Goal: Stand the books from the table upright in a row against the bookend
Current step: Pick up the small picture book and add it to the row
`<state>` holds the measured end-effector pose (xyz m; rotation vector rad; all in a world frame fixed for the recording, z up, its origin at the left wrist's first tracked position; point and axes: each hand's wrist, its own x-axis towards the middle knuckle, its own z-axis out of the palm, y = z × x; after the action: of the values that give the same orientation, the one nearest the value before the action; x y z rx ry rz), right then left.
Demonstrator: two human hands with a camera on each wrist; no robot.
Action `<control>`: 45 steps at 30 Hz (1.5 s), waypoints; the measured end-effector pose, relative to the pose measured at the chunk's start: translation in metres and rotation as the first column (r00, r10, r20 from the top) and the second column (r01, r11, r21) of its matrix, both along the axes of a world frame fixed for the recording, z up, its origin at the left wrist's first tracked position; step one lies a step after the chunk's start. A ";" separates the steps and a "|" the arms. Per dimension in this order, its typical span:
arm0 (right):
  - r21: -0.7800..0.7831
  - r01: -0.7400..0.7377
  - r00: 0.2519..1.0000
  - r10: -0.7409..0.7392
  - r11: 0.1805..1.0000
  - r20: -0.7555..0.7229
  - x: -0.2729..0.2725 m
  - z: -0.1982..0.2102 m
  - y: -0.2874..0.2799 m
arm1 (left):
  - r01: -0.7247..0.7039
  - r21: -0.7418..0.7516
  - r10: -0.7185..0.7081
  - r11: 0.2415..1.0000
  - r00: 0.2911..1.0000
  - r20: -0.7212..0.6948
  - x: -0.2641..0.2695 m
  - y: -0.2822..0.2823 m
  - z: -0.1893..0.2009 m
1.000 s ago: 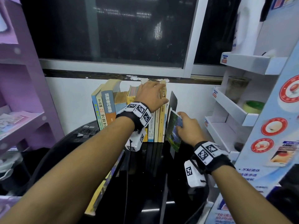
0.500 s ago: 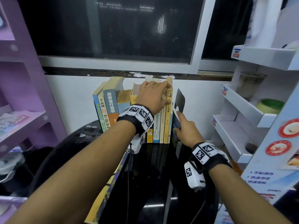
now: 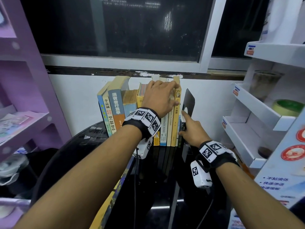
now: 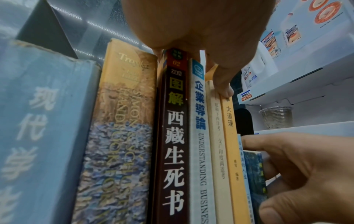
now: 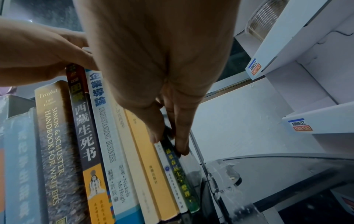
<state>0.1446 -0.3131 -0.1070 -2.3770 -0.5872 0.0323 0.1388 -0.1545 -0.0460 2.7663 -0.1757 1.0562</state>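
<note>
1. Books stood upright in a row (image 3: 166, 126) at the back edge of the glossy black table (image 3: 165, 187), against the white wall.
2. A second earlier, a thin dark green paperback (image 5: 178, 171) had been held tilted and clear of the row; it was now seated upright at the row's right end, between a thin white-spined book (image 5: 168, 174) and the black metal bookend (image 3: 189, 101).
3. The right hand (image 3: 189, 131) was laid against the green paperback, fingers (image 5: 182, 136) nearly straight and pressing it; nothing was clasped.
4. The left hand (image 3: 159, 98) was draped over the tops of the middle books, fingers curled over a tall yellow-spined book (image 3: 176, 123), thumb pressed to its spine.
5. This insertion was judged essentially finished; only squaring remained.
6. One yellow-edged book (image 3: 105, 207) was seen lying flat at the table's near left edge, so the task was judged unfinished.
</note>
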 end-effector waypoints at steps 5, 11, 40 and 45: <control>-0.009 -0.002 1.000 0.002 1.000 -0.002 0.007 -0.002 0.001 | -0.005 0.007 0.005 1.000 1.000 0.003 0.001 0.001 -0.001; -0.010 -0.007 1.000 0.007 1.000 -0.002 0.011 -0.003 0.001 | -0.004 0.004 0.004 1.000 1.000 0.006 0.002 0.001 -0.002; 0.004 0.086 0.995 -0.086 0.996 0.041 0.018 -0.013 0.004 | 0.097 0.005 -0.096 0.995 0.986 -0.138 -0.012 0.007 0.006; 0.030 0.107 0.987 -0.110 0.994 0.118 0.006 -0.007 0.003 | 0.183 -0.074 -0.189 0.980 0.978 -0.087 -0.030 0.017 0.002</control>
<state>0.1501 -0.3098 -0.1142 -2.3963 -0.5100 -0.1657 0.1092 -0.1379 -0.0442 2.6713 -0.3717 0.8677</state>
